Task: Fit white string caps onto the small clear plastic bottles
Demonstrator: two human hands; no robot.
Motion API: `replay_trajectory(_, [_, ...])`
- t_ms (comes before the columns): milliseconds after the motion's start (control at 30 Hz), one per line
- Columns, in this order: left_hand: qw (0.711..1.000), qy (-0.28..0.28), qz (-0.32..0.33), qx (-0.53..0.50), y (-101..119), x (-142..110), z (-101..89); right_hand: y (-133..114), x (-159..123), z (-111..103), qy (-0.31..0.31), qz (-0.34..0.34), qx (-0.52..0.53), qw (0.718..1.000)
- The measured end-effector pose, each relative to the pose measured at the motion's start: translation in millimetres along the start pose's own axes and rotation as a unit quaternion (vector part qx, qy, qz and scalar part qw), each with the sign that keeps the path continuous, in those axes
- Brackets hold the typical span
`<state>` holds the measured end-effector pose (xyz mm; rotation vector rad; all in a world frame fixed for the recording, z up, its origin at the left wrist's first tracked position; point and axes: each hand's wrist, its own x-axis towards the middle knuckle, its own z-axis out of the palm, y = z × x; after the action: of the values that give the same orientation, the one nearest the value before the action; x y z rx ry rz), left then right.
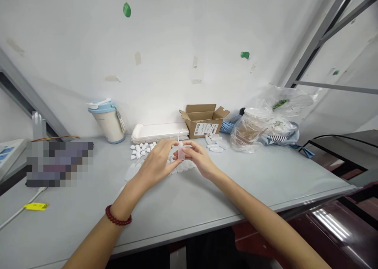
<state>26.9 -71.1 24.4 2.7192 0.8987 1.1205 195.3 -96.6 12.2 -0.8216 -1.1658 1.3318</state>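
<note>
A small translucent plastic bottle (181, 154) stands upright between my two hands, with a thin white stem (178, 136) rising from its top. My left hand (157, 159), a dark red bead bracelet (118, 217) at its wrist, is closed around the bottle's left side. From the right, the thumb and fingers of my right hand (199, 158) pinch the same bottle. Loose white caps (141, 150) lie just beyond my left hand. More translucent bottles (186, 166) lie on the table under and behind my hands, partly hidden by them.
Against the wall stand a tilted tumbler (108, 123), a stack of white trays (159, 130) and an open cardboard box (202, 123). Clear pieces (215, 147) lie before the box. A bagged container (254, 127) is farther right. At left lies a pixelated object (59, 162) by a white cable (16, 214).
</note>
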Motion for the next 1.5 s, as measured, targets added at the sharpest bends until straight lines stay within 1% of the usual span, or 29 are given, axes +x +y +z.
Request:
replay_trajectory(133, [1.000,-0.012,0.012,0.017,-0.9,0.2,1.7,4.5,1.9,-0.8,0.018,-0.025,-0.084,0.996])
replay_trajectory(200, [0.999,-0.012,0.018,0.026,-0.4,0.4,2.3,5.7,2.7,-0.5,0.015,-0.022,-0.090,0.996])
replay_trajectory(333, [0.998,0.008,0.036,0.043,-0.4,0.6,4.1,5.2,3.4,-0.1,-0.005,0.002,-0.066,0.998])
replay_trajectory(500, [0.998,-0.022,0.049,0.028,-5.6,1.4,8.6,8.1,6.2,-4.2,-0.004,0.026,-0.054,0.998])
replay_trajectory(567, [0.998,-0.020,0.051,0.021,-6.9,1.1,7.9,10.6,7.0,-5.9,-0.015,0.029,-0.065,0.997])
replay_trajectory(633, [0.999,-0.018,0.048,0.019,-6.6,-1.4,2.5,12.6,5.8,-5.0,-0.034,0.010,-0.116,0.993])
replay_trajectory(667, [0.999,-0.021,0.045,0.021,-5.9,-4.0,-2.4,13.4,4.2,-3.0,-0.043,-0.013,-0.165,0.985])
replay_trajectory(700, [0.998,-0.028,0.042,0.024,-4.9,-7.8,-8.7,14.2,1.8,0.2,-0.051,-0.044,-0.226,0.972])
replay_trajectory(767, [0.997,-0.052,0.036,0.036,-2.7,-19.1,-24.7,16.8,-5.4,10.0,-0.063,-0.112,-0.355,0.926])
replay_trajectory(833, [0.995,-0.084,0.027,0.051,-0.8,-34.7,-42.5,21.9,-15.0,22.4,-0.082,-0.152,-0.434,0.884])
replay_trajectory(900, [0.990,-0.125,0.007,0.059,0.5,-52.1,-58.3,29.2,-25.7,33.8,-0.114,-0.167,-0.476,0.856])
replay_trajectory(967, [0.983,-0.169,-0.026,0.064,1.2,-68.2,-69.7,37.1,-35.4,41.4,-0.153,-0.175,-0.496,0.837])
replay_trajectory(1067, [0.968,-0.229,-0.070,0.071,1.7,-85.6,-77.8,46.0,-44.6,45.1,-0.221,-0.195,-0.513,0.807])
replay_trajectory(1133, [0.960,-0.254,-0.086,0.075,1.5,-91.9,-79.5,48.5,-46.6,44.8,-0.259,-0.219,-0.522,0.783])
replay_trajectory(1200, [0.957,-0.265,-0.093,0.078,0.6,-94.5,-80.6,48.5,-46.5,44.4,-0.280,-0.237,-0.527,0.767])
replay_trajectory(1333, [0.952,-0.279,-0.099,0.084,-2.4,-92.7,-82.9,45.1,-44.9,45.3,-0.309,-0.241,-0.532,0.750])
replay_trajectory(1500, [0.947,-0.298,-0.086,0.088,-3.9,-86.0,-81.7,43.0,-44.1,46.3,-0.326,-0.237,-0.534,0.743])
